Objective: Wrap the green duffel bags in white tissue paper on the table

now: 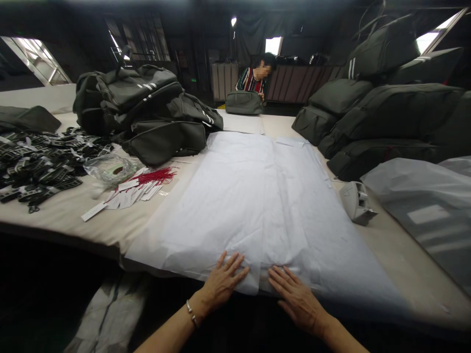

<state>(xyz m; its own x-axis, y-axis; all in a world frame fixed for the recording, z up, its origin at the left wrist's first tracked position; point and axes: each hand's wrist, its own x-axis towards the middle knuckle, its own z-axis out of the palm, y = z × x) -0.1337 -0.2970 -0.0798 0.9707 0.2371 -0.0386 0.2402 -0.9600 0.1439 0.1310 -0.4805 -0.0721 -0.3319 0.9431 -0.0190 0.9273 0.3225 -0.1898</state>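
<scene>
A wide stack of thin, whitish translucent sheets [235, 196] lies flat over the middle of the table and reaches its front edge. My left hand [222, 282] rests on the near edge of the sheets, palm down, fingers spread; a metal bracelet circles that wrist. To its right, my right hand [294, 294] also presses on the near edge, with fingers stretched forward. Neither hand grips anything. Whether the sheets are bags or plain paper, I cannot tell.
Dark bags [147, 108] are piled at the back left, more bags [397, 113] at the right. White tags with red strings [140, 189], black straps [47, 162] and a tape dispenser [356, 202] lie on the table. Across it, a person [252, 81] handles a bag [243, 103].
</scene>
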